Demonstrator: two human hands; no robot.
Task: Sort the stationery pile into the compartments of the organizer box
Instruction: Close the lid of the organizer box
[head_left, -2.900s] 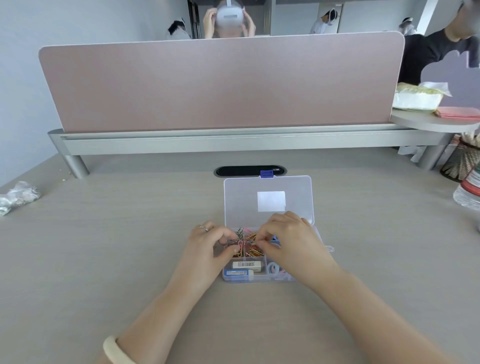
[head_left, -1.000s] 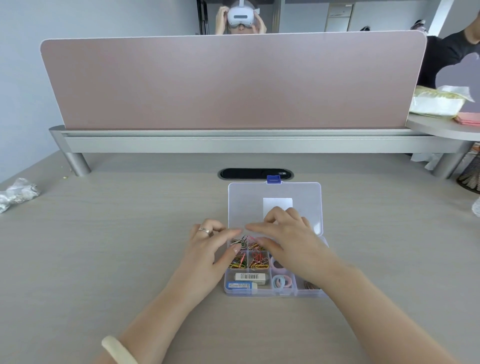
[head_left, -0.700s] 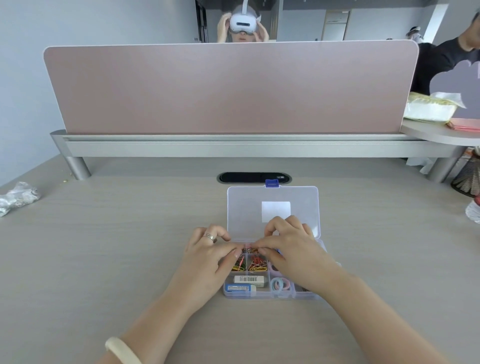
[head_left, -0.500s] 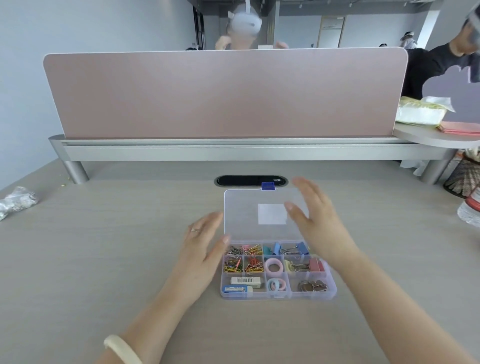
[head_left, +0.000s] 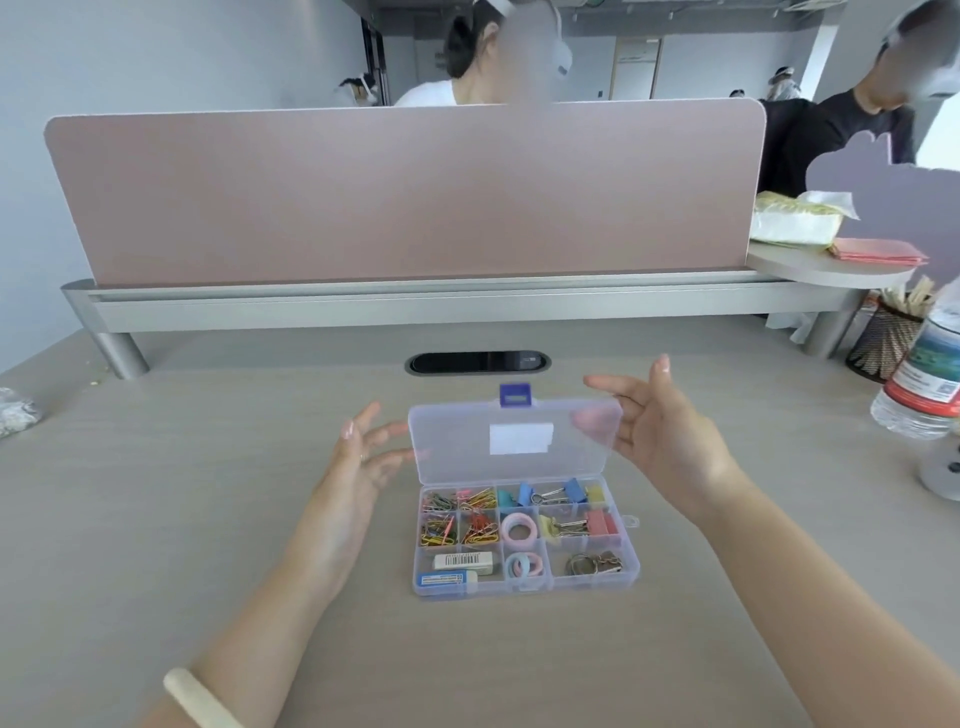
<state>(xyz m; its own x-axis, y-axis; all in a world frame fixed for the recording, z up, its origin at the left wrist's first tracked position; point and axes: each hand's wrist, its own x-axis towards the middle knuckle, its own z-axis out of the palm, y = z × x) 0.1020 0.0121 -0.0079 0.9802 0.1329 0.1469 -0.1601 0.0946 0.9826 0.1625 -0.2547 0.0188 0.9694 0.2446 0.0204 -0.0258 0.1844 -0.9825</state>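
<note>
Clear organizer box (head_left: 524, 584) lid up between spread, empty left hand (head_left: 358, 457) and right hand (head_left: 660, 431).

The water bottle (head_left: 922, 384) is cut off at the right edge; left hand (head_left: 363, 457) fingertips look motion-blurred.

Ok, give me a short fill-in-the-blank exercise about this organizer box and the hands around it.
1. The lid of the organizer box stands ____.
2. The two erasers lie in the near-____ compartment.
3. The left hand and right hand hold ____.
4. The clasp on the lid's edge is coloured ____.

Missing words: open; left; nothing; blue
</note>
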